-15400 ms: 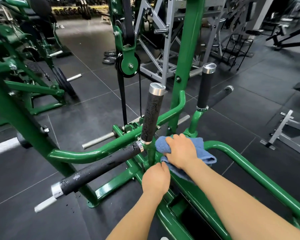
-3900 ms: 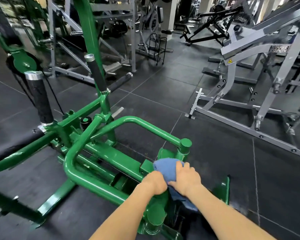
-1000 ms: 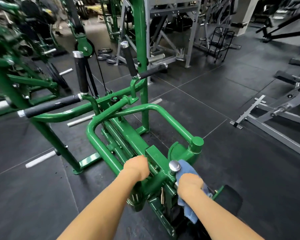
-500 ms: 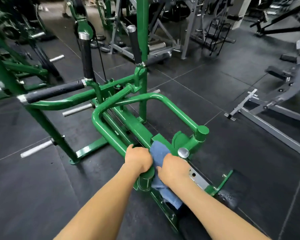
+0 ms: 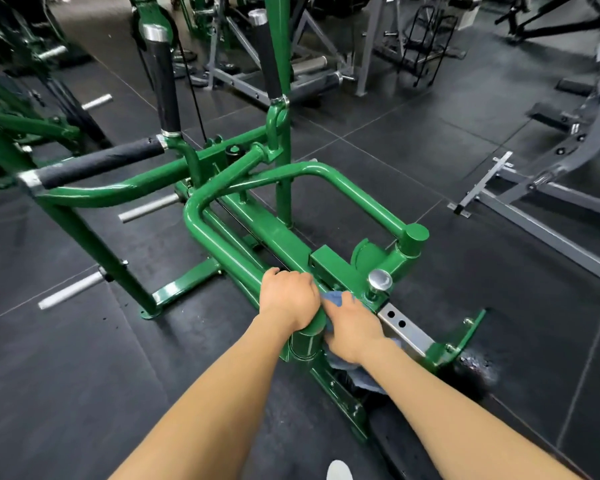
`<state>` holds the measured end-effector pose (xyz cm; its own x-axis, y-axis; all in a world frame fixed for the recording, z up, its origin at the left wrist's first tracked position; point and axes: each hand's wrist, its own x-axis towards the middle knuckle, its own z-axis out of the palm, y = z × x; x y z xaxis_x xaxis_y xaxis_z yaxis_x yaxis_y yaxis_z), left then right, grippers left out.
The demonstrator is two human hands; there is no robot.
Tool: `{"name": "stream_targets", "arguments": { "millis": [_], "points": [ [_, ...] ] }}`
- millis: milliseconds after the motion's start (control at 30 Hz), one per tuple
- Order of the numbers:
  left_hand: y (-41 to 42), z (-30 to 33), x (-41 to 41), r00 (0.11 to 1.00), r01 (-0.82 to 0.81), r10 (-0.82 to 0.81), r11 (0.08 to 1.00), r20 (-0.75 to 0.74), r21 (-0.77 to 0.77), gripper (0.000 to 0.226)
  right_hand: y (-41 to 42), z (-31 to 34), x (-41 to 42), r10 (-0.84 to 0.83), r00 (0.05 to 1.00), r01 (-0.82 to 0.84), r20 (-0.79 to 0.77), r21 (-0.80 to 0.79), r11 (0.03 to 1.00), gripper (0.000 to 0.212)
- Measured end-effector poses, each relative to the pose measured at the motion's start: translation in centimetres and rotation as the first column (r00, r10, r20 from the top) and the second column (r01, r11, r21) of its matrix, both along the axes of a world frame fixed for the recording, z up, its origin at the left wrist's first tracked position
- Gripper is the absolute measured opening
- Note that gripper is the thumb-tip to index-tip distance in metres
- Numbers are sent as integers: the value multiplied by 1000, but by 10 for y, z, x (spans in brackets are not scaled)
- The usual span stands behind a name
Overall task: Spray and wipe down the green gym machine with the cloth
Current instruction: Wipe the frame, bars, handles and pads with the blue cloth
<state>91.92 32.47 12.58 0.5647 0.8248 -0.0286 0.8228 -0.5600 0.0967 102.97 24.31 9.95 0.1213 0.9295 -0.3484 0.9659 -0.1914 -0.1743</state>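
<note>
A person's left hand (image 5: 289,296) grips the green gym machine (image 5: 274,237); at three o'clock, the right hand (image 5: 352,329) clutches a blue cloth (image 5: 336,299).

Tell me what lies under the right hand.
Under the right hand lies a crumpled blue cloth, pressed against the green machine frame. The cloth's middle and the frame beneath it are hidden.

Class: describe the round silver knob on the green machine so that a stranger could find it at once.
Start at the green machine in the middle of the gym floor. Follow its main beam toward the two hands; the knob stands just beyond the right hand and blue cloth. It is the only shiny round cap there.
</note>
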Motion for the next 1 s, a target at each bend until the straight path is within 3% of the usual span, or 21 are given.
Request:
{"name": "stream_targets", "arguments": {
  "millis": [67, 233, 333, 433, 533, 667, 767, 867, 933, 1000],
  "points": [
    [-1, 2, 0, 1000, 2, -2, 1000, 17, 3, 30, -9, -2, 6, -34, 999, 34, -25, 3, 999, 55],
    [0, 1, 0, 1000, 3, -3, 1000, 25, 14, 30, 2, -1, 17, -153, 977, 157, 147, -11, 988, 62],
    [1, 0, 0, 1000, -4, 4, 1000, 8, 17, 27, 24, -3, 10, -249, 957, 256, 147, -28, 966, 59],
    [-1, 0, -1, 1000, 10, -10, 999, -7, 49, 25, 30, -2, 0, -320, 934, 321, 156, 19, 947, 70],
    [0, 1, 0, 1000, 21, -19, 998, -23, 65, 25, 6, -6, -8, -250, 953, 244, 171, 55, 968, 54],
    [-1, 5, 0, 998, -11, 11, 1000, -66, -4, 31, -30, -7, -3, -173, 984, 175, 32, -58, 983, 47],
    [3, 13, 5, 994, -14, 0, 991, -109, -130, 28, -11, 17, 4, -178, 975, 180, 132, 1, 984, 46],
    [18, 25, 12, 974, -168, 200, 952, 104, -256, 22, 20, 38, -1, -249, 958, 219, 145, 195, 956, 59],
    [25, 27, 12, 938, -257, 291, 949, 188, -184, 25, 39, 34, -3, -250, 954, 204, 166, 250, 947, 68],
    [27, 19, 8, 965, -242, 247, 968, 83, -68, 23, 54, 19, -3, -228, 955, 192, 190, 190, 963, 71]
  ]
}}
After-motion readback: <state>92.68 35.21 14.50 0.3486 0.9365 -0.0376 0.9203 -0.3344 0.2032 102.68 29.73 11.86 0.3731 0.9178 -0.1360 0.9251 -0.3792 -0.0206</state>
